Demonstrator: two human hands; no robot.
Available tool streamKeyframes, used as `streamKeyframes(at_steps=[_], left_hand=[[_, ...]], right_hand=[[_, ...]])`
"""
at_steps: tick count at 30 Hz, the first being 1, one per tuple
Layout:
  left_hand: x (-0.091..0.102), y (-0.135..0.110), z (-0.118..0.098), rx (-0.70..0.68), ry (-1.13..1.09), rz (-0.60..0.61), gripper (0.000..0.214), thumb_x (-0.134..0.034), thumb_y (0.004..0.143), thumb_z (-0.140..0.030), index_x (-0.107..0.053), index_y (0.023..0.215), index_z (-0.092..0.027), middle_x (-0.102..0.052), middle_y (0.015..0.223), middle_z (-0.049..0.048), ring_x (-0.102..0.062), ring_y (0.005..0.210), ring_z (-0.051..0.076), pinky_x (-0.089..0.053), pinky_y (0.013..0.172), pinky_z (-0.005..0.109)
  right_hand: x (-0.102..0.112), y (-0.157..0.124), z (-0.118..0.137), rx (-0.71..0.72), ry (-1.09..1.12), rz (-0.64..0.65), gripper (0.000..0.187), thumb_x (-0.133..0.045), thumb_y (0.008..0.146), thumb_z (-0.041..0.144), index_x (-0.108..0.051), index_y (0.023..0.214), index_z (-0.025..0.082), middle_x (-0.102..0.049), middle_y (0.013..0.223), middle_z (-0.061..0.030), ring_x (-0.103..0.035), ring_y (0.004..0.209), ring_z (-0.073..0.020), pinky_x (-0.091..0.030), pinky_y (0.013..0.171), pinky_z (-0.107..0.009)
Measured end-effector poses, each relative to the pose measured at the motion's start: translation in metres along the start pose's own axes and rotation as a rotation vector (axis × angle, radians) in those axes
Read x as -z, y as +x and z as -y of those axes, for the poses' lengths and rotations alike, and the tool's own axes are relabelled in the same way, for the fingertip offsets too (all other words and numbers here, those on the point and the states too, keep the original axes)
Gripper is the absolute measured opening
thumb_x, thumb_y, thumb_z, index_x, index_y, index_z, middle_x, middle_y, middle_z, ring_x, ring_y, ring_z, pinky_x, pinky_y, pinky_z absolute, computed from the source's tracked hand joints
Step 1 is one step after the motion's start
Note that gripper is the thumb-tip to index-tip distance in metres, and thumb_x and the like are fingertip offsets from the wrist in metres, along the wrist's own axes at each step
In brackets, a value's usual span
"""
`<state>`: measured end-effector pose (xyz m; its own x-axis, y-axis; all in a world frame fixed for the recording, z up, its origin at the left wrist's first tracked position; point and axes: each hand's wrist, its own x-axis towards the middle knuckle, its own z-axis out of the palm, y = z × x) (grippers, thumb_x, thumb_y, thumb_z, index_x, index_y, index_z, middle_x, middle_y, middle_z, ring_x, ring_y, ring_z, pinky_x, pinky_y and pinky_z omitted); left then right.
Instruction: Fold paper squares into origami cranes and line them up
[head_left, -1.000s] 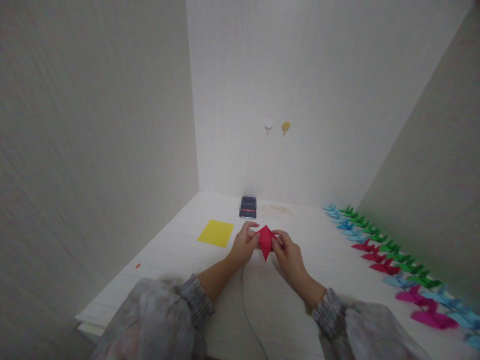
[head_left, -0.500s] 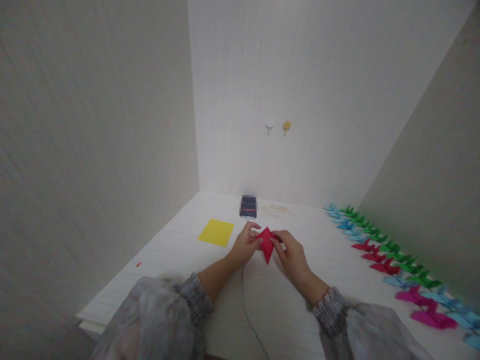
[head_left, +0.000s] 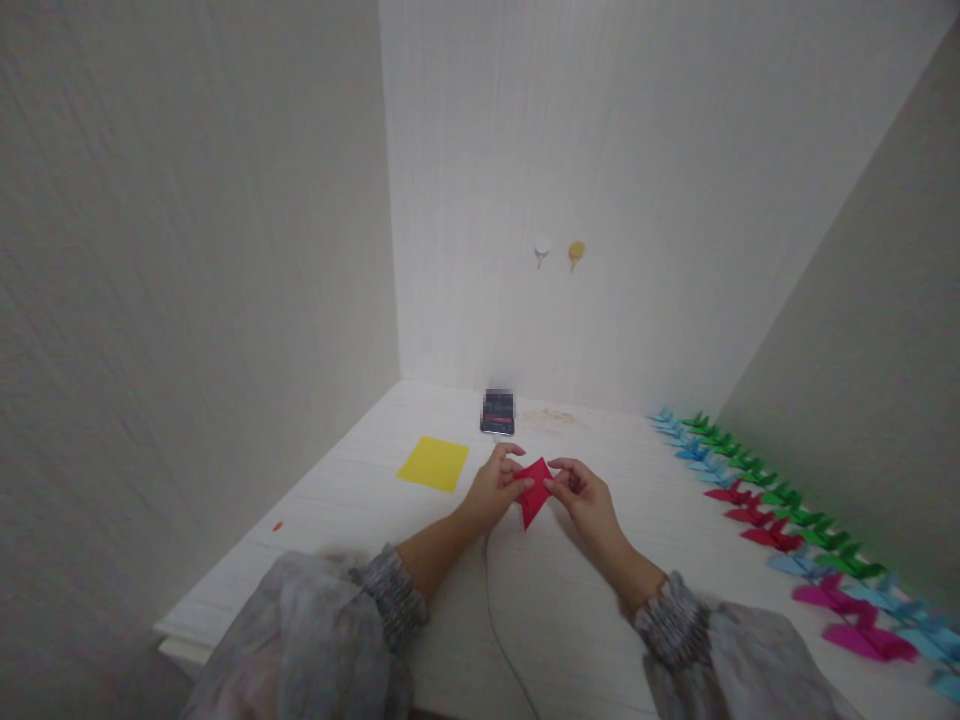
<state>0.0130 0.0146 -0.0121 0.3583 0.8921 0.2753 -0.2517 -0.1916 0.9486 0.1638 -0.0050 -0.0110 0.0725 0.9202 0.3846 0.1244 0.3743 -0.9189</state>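
A folded piece of red origami paper [head_left: 535, 487], kite-shaped with its long point downward, is held between both hands over the white table. My left hand [head_left: 495, 483] pinches its left side, thumb in front and the index finger raised. At the right edge, my right hand [head_left: 585, 494] has its thumb and bent fingers on the paper. The fingertips behind the paper are partly hidden. A flat square of yellow paper [head_left: 433, 464] lies to the left of my left hand.
A phone [head_left: 498, 412] leans at the back wall, with a grey cable [head_left: 491, 610] running toward me. Rows of folded paper cranes [head_left: 772, 536] in green, blue, red and magenta line the right side. A small orange scrap [head_left: 277, 526] lies left. Two hooks [head_left: 576, 252] are on the wall.
The red paper has turned slightly, its lower point swinging to the left. My right hand has shifted a little to the right, its grip changed. My left hand stays nearly in place.
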Motion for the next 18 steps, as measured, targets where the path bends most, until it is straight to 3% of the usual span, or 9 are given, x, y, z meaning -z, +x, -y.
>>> streamKeyframes(at_steps=[10, 18], left_hand=[[0.002, 0.001, -0.001, 0.012, -0.037, 0.031, 0.04, -0.063, 0.063, -0.025, -0.038, 0.094, -0.019, -0.055, 0.064, -0.0032, -0.055, 0.054, 0.01, -0.041, 0.051, 0.021], [0.002, 0.0, -0.007, 0.02, -0.071, 0.052, 0.038, -0.064, 0.062, -0.024, -0.04, 0.091, -0.018, -0.056, 0.063, -0.0031, -0.054, 0.053, 0.01, -0.039, 0.051, 0.02]], right_hand=[[0.005, -0.001, 0.003, 0.166, -0.201, 0.066, 0.021, -0.057, 0.071, 0.027, -0.048, 0.09, 0.02, -0.047, 0.06, 0.004, -0.047, 0.057, -0.0122, -0.038, 0.055, -0.024], [0.008, -0.004, 0.016, 0.297, -0.362, 0.133, 0.017, -0.053, 0.075, 0.028, -0.054, 0.089, 0.018, -0.052, 0.063, 0.0007, -0.05, 0.058, -0.0132, -0.04, 0.056, -0.025]])
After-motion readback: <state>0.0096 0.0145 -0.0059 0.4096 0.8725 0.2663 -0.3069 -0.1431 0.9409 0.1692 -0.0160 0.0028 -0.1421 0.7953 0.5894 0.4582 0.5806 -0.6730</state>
